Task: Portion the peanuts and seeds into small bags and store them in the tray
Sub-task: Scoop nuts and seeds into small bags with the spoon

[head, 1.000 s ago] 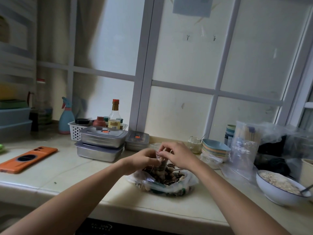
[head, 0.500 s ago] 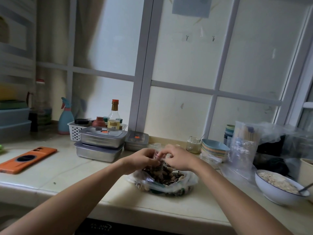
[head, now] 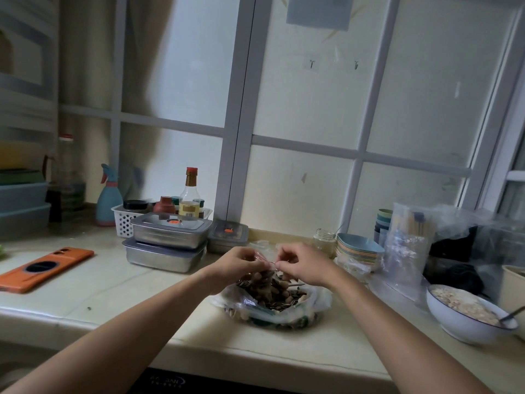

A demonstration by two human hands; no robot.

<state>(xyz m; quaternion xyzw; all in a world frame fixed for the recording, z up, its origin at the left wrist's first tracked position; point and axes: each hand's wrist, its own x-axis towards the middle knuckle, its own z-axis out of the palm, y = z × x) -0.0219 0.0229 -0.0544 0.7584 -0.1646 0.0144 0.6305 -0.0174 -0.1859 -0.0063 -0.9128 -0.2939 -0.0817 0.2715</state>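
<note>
Both bare forearms reach in from the lower corners and meet mid-frame. The left hand (head: 241, 264) and right hand (head: 305, 265), fingers (head: 287, 254) curled, pinch a bag (head: 262, 280) top between them.

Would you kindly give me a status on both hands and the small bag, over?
Left hand and right hand both pinching top of small bag. Peanuts inside, held above big bag. White bowl off right, apart.
</note>
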